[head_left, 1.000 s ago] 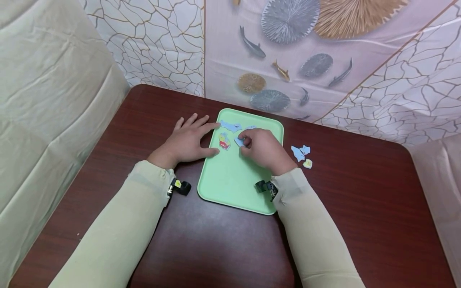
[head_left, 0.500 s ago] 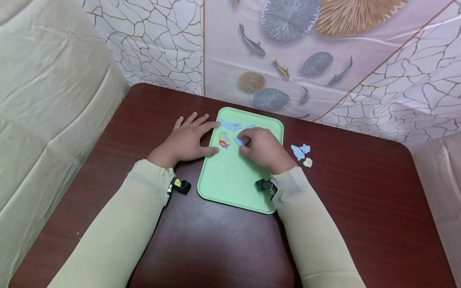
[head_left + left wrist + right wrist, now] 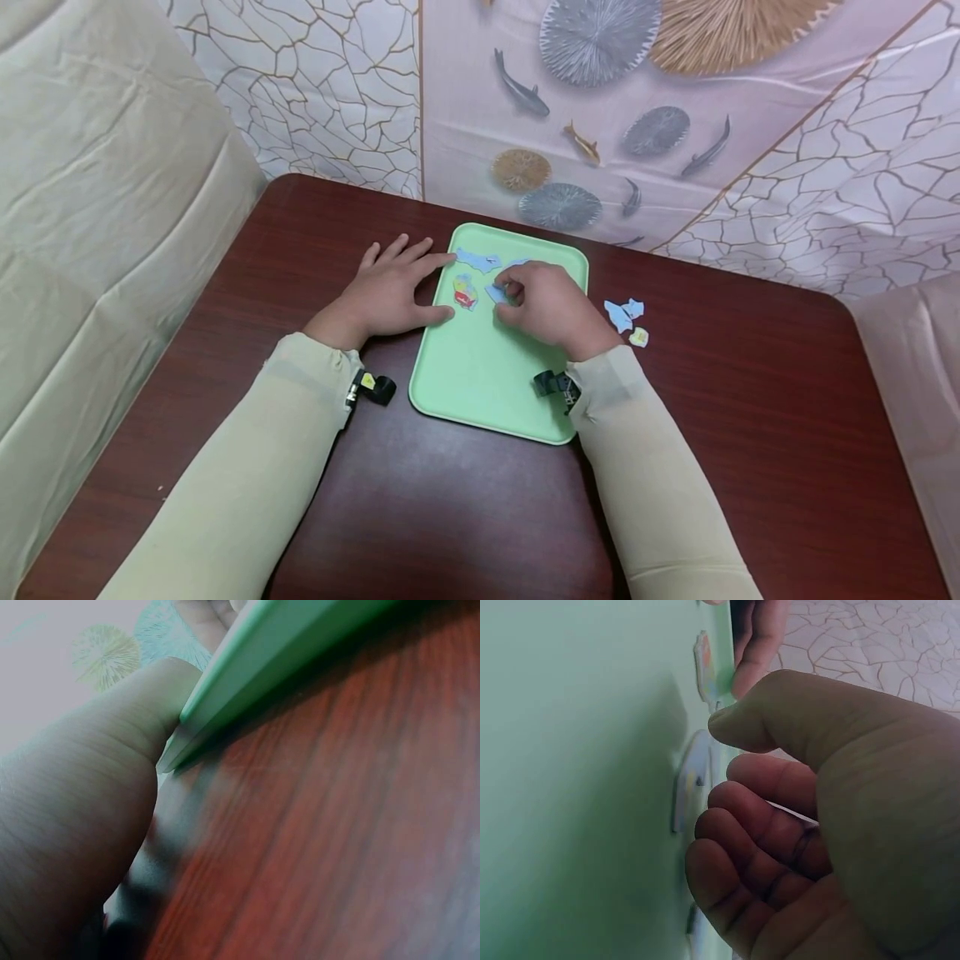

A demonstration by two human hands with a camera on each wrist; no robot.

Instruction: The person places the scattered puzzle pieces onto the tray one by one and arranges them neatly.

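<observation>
My right hand (image 3: 551,308) is bent over the light green tray (image 3: 480,392), fingers curled. Its thumb and index finger grip a small blue puzzle piece (image 3: 495,293) at the tray's surface; the hand covers part of it. In the right wrist view, the puzzle piece (image 3: 692,780) lies low by the thumb tip. My left hand (image 3: 386,292) is spread flat at the tray's left edge, thumb and index finger touching the rim. On the tray are a blue strip of pieces (image 3: 478,261), a yellow and red fish piece (image 3: 465,293) and another blue piece (image 3: 517,262), partly hidden.
Right of the tray, blue pieces (image 3: 621,315) and a yellow piece (image 3: 638,337) lie on the dark wooden table (image 3: 750,417). A patterned cloth (image 3: 555,108) hangs behind the table's far edge. Pale fabric (image 3: 97,250) covers the left side.
Both hands stay almost where they were, and the pieces lie the same. Only a slight shift of the whole view shows.
</observation>
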